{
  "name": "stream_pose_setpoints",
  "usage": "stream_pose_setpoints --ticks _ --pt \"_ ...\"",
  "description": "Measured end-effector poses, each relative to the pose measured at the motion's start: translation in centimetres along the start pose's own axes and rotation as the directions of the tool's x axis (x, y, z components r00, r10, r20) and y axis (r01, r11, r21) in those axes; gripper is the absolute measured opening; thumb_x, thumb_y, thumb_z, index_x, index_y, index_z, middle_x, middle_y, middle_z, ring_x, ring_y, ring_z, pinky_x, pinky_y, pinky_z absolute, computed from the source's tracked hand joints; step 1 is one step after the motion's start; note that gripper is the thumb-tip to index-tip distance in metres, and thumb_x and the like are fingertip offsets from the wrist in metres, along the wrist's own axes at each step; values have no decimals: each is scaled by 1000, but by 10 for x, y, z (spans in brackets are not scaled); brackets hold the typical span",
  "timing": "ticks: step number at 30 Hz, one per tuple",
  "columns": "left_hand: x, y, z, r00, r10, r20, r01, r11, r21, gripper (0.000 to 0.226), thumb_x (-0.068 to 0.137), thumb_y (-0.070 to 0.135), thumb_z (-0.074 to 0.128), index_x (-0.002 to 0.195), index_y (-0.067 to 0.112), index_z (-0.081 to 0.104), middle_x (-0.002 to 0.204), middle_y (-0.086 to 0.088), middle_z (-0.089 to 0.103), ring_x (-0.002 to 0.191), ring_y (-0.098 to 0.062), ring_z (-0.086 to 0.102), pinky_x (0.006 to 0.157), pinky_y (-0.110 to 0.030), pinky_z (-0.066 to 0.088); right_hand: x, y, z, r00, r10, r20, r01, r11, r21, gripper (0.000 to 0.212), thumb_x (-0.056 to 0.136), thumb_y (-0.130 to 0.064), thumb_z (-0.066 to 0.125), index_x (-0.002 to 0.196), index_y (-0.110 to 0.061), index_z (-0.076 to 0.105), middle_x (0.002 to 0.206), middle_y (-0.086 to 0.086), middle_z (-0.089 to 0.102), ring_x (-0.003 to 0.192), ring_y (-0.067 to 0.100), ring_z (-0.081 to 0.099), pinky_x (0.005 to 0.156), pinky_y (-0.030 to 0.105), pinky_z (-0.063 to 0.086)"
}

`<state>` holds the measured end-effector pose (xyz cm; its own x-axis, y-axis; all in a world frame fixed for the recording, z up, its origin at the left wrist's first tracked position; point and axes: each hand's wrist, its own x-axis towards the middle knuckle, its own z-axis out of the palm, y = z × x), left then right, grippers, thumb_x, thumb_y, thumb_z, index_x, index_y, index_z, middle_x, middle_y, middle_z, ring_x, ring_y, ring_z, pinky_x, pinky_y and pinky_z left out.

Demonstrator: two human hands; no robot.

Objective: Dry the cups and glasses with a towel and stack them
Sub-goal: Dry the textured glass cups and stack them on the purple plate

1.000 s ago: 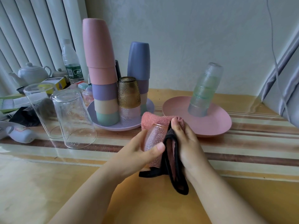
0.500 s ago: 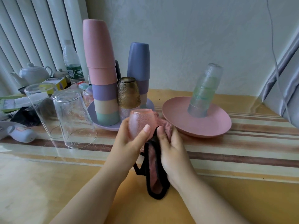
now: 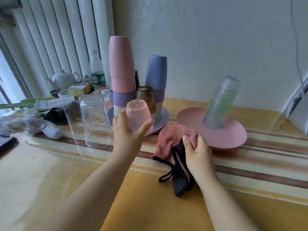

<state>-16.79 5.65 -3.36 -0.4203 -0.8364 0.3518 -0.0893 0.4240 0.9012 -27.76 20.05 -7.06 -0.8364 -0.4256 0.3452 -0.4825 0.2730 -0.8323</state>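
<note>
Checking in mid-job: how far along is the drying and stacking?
Looks done: upside-down stacks on the purple plate and clear-green glasses stacked on the pink plate. In hand: the left hand grips a pink glass, bottom up, near the amber glass; the right hand holds the towel on the table. Probably left: two tall clear glasses standing unstacked; dryness can't be judged.

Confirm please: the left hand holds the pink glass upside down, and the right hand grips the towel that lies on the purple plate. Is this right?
Not quite. The left hand does hold the pink glass upside down, and the right hand grips the towel, but the head view shows the towel lying on the table in front of the pink plate, not on the purple plate.
</note>
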Motion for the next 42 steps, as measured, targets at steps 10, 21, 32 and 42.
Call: stream_pose_setpoints --ticks 10,21,32,42 --pt "76 59 13 976 154 -156 -139 985 106 68 75 40 78 129 11 48 122 -6 57 114 -23 53 87 -24 39 0 3 2 999 -36 13 35 998 50 42 94 -33 51 128 -9 52 122 6 62 116 22 54 80 12 31" --pt "84 52 45 971 82 -226 -47 986 157 68 75 34 78 129 7 46 126 -10 47 117 -26 48 95 -22 34 -1 0 0 999 -43 16 40 990 133 32 94 -31 53 120 -13 56 96 -13 61 86 -7 48 71 -2 34" --pt "75 48 49 967 -38 -251 117 944 308 62 80 46 69 121 7 44 131 -13 43 126 -28 38 96 -37 34 -1 2 1 999 -45 27 40 988 149 38 94 -34 52 126 -14 54 115 -6 62 107 5 54 83 8 35" --pt "40 37 75 885 464 36 -455 846 277 35 83 14 64 112 -1 54 105 -15 51 99 -31 49 83 -26 32 17 2 -36 993 35 -109 -18 988 155 27 93 -34 54 110 -14 59 101 -4 66 96 11 59 83 23 44"
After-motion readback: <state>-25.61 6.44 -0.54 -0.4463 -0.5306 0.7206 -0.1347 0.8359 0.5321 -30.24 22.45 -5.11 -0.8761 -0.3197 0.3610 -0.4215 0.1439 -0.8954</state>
